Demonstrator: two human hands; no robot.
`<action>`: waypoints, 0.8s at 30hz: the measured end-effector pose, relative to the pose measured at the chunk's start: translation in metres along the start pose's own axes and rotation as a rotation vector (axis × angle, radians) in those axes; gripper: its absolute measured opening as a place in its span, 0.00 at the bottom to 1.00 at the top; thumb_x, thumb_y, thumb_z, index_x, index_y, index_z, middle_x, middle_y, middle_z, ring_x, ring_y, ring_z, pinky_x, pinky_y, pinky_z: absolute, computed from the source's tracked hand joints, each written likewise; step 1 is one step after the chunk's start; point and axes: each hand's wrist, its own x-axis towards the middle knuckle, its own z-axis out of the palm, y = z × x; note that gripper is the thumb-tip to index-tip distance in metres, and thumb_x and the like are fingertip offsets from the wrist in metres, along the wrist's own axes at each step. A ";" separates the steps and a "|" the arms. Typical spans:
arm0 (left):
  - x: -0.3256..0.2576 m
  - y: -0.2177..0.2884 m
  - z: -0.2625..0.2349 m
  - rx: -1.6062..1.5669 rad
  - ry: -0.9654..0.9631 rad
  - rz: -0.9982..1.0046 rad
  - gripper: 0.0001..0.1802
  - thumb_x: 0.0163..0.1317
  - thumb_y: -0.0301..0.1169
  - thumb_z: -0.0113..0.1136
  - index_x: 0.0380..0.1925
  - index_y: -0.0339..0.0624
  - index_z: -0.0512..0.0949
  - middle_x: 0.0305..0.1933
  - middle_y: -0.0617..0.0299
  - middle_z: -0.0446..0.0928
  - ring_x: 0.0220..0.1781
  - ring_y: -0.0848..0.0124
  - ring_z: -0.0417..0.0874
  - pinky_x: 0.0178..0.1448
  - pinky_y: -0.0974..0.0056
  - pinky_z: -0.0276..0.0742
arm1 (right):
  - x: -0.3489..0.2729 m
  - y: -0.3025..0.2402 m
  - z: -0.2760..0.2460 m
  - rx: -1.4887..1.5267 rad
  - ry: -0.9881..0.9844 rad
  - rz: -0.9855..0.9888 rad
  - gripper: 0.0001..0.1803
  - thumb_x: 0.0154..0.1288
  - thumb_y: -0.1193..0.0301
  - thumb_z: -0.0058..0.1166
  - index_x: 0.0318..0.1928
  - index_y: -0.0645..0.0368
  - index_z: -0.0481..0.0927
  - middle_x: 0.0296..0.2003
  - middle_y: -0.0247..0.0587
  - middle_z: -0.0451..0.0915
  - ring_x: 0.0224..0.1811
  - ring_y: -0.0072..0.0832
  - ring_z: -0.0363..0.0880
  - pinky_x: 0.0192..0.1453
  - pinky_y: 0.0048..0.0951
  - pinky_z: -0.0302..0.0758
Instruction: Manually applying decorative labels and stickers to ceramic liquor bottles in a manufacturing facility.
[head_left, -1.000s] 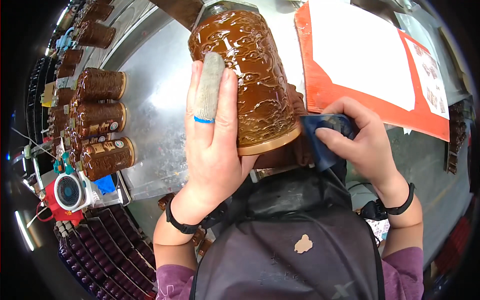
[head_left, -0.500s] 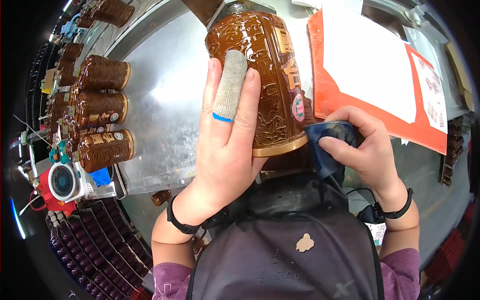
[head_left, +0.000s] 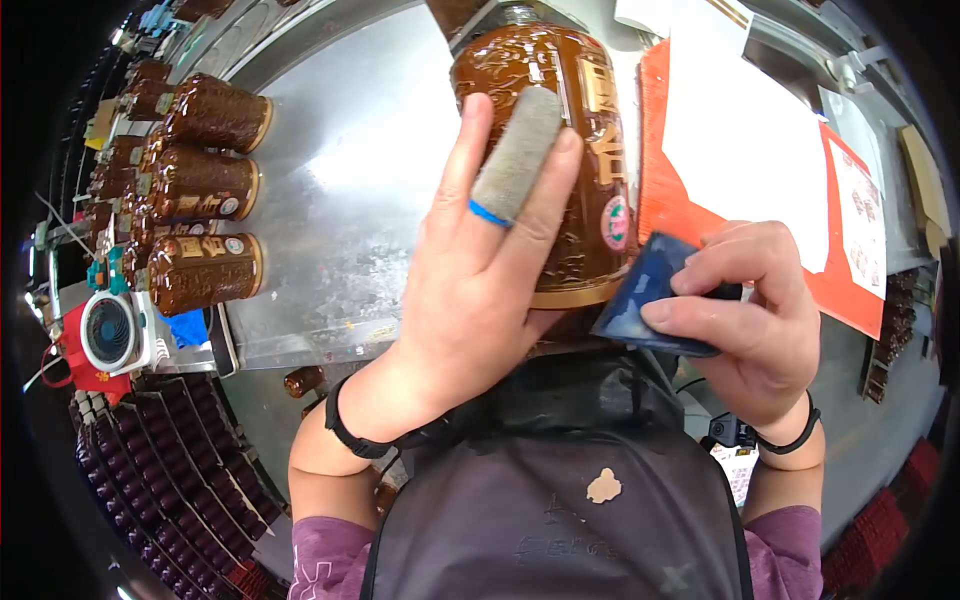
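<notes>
A large glossy brown bottle (head_left: 575,245), embossed, with gold trim and a round pink-and-green sticker, lies with its neck away from me and its gold base rim toward me. My left hand (head_left: 465,250) grips it, long fingers stretched along its side and the thumb tucked under the base. One finger wears a grey fabric cot with a blue edge. In my right hand (head_left: 755,310) a folded dark blue cloth (head_left: 650,295) is pinched between thumb and fingers. The cloth's corner is close to the right end of the base rim; whether they touch, I cannot tell.
Several similar brown bottles (head_left: 205,275) lie stacked at the metal table's (head_left: 310,240) left. Below them stands a small white fan (head_left: 112,332). White paper (head_left: 735,150) covers an orange-red sheet (head_left: 665,190) at the right. Racks of dark items (head_left: 170,480) fill the lower left.
The bottle and my left hand sit slightly farther right in the view. My right hand has turned, and the cloth has swung to a different angle beside the base rim.
</notes>
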 end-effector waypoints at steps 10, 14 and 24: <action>-0.016 -0.002 0.004 0.034 -0.011 -0.123 0.52 0.53 0.31 0.74 0.73 0.30 0.54 0.69 0.44 0.67 0.68 0.50 0.70 0.70 0.55 0.65 | -0.011 0.008 0.007 -0.158 0.046 -0.045 0.13 0.49 0.74 0.67 0.38 0.46 0.88 0.40 0.31 0.77 0.44 0.34 0.72 0.53 0.42 0.73; -0.015 -0.005 0.007 -0.040 0.027 -0.078 0.51 0.55 0.30 0.72 0.73 0.29 0.53 0.69 0.43 0.66 0.69 0.49 0.69 0.71 0.54 0.64 | -0.019 0.011 0.007 -0.162 0.039 -0.072 0.14 0.46 0.73 0.66 0.38 0.46 0.88 0.38 0.30 0.77 0.43 0.33 0.72 0.48 0.37 0.73; -0.034 -0.006 -0.004 0.025 -0.018 -0.137 0.46 0.50 0.33 0.75 0.68 0.32 0.65 0.67 0.43 0.69 0.67 0.42 0.69 0.69 0.50 0.68 | -0.030 0.016 0.010 0.138 -0.032 0.288 0.19 0.58 0.67 0.66 0.51 0.55 0.82 0.32 0.39 0.77 0.31 0.34 0.77 0.36 0.33 0.74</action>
